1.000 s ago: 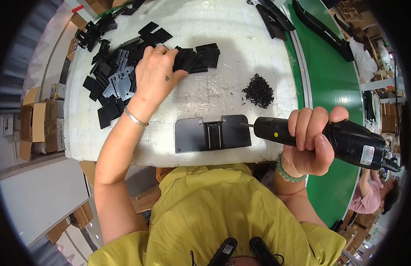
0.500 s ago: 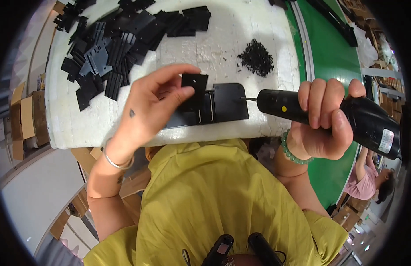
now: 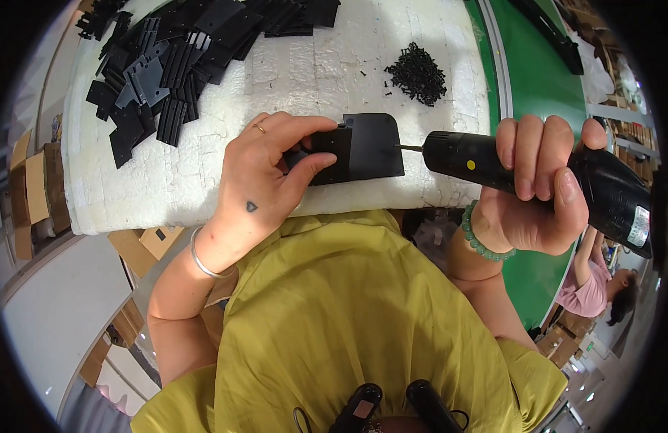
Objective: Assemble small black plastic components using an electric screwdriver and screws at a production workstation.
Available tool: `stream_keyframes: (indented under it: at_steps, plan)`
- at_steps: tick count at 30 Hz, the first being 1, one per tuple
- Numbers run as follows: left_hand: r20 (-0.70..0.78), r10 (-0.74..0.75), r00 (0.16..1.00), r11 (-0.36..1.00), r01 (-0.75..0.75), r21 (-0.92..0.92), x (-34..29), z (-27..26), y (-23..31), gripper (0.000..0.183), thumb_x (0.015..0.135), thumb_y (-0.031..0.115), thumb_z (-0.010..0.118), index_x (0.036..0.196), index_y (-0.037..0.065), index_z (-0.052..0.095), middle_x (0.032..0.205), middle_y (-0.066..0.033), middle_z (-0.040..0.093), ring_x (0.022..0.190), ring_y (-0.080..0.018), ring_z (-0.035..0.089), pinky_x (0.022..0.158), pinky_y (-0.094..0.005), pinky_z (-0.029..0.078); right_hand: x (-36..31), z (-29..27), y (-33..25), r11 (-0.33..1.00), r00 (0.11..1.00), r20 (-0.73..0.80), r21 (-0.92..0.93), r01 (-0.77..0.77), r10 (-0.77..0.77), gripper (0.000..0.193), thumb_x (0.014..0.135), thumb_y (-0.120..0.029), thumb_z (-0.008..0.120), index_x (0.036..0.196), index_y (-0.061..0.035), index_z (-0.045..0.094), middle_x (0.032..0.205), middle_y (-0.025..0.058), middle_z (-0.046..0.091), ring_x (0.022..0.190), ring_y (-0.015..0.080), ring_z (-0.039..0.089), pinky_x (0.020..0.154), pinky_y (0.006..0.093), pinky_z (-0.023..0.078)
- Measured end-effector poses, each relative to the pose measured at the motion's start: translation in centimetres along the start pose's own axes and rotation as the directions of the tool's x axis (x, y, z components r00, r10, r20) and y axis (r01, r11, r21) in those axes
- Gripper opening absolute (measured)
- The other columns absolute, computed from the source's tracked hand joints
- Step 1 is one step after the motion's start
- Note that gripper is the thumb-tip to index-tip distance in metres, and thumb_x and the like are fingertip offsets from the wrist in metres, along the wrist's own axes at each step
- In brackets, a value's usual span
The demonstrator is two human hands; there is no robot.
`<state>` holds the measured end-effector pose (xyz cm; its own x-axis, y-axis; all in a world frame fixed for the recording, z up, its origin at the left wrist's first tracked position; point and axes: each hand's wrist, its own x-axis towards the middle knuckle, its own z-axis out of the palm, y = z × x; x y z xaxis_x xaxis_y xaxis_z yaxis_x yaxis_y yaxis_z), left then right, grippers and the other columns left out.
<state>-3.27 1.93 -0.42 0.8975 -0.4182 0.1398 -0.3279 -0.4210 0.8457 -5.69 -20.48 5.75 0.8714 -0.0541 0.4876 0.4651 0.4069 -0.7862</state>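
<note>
My left hand (image 3: 255, 173) pinches a small black plate (image 3: 340, 157) between thumb and fingers. The plate lies over the left part of a larger black panel (image 3: 377, 148) with a rounded far right corner, near the front edge of the table. My fingers hide the panel's left end. In my closed right hand (image 3: 536, 187) is a black electric screwdriver (image 3: 460, 155), held sideways with its bit pointing left. The bit's tip is over the panel's right edge; whether it touches, I cannot tell.
A heap of black screws (image 3: 417, 76) sits beyond the panel on the white-covered table (image 3: 312, 83). Many black plates (image 3: 182, 72) are piled at far left. A green surface (image 3: 539, 86) runs along the right side. Another person (image 3: 590, 289) is at far right.
My left hand has moved slightly right, bringing the small plate down over the slotted part of the panel. My right hand and the screwdriver have shifted slightly right.
</note>
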Motion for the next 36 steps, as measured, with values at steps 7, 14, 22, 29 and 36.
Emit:
stream_keyframes:
  at_steps: [7,14,22,29,36]
  plan:
    - [-0.037,0.001,0.999,0.996,0.002,0.087,-0.1,0.2,-0.6,0.030,0.066,0.007,0.073,0.095,0.007,0.065,0.086,-0.0074,0.055,0.077,-0.0237,0.052,0.064,-0.0316,0.045,0.2,0.3,0.3,1.000,1.000,-0.020,0.007,-0.007,0.007,0.037,0.075,-0.008,0.050,0.111,-0.0111,0.044,0.060,-0.0047,0.038,0.053,0.0067,0.039,0.062,0.0250,0.033]
    - [-0.124,0.234,0.964,0.946,-0.197,0.258,1.2,-1.0,-1.2,0.037,0.069,0.017,0.073,0.102,0.006,0.061,0.085,-0.0088,0.055,0.080,-0.0279,0.051,0.070,-0.0337,0.044,0.5,0.7,0.2,1.000,1.000,0.027,-0.003,-0.012,0.012,0.037,0.074,-0.008,0.050,0.111,-0.0112,0.044,0.061,-0.0047,0.039,0.052,0.0069,0.038,0.061,0.0251,0.033]
    - [0.169,0.054,0.984,0.942,-0.106,0.317,1.5,-0.3,-1.4,0.042,0.072,0.034,0.072,0.098,0.004,0.058,0.070,-0.0108,0.056,0.069,-0.0298,0.056,0.062,-0.0389,0.044,1.9,2.0,1.4,0.999,0.961,0.276,0.049,-0.009,-0.005,0.038,0.077,-0.009,0.049,0.114,-0.0126,0.044,0.061,-0.0054,0.040,0.051,0.0067,0.038,0.059,0.0246,0.034]
    - [0.150,0.075,0.986,0.990,-0.091,0.103,1.4,0.3,-1.4,0.029,0.072,0.027,0.071,0.092,0.011,0.059,0.071,-0.0082,0.058,0.071,-0.0271,0.057,0.063,-0.0365,0.043,1.7,4.1,2.1,0.990,0.965,0.234,-0.105,-0.093,0.116,0.041,0.078,-0.009,0.049,0.117,-0.0113,0.039,0.065,-0.0019,0.042,0.055,0.0098,0.041,0.060,0.0261,0.036]
    - [0.187,-0.013,0.982,0.996,-0.005,0.094,1.6,0.1,-1.7,0.030,0.072,0.028,0.071,0.093,0.009,0.061,0.075,-0.0096,0.060,0.074,-0.0278,0.058,0.066,-0.0370,0.044,1.3,5.0,2.7,0.978,0.956,0.250,-0.175,-0.113,0.156,0.038,0.080,-0.011,0.056,0.113,-0.0132,0.038,0.065,-0.0009,0.044,0.054,0.0115,0.044,0.058,0.0274,0.038]
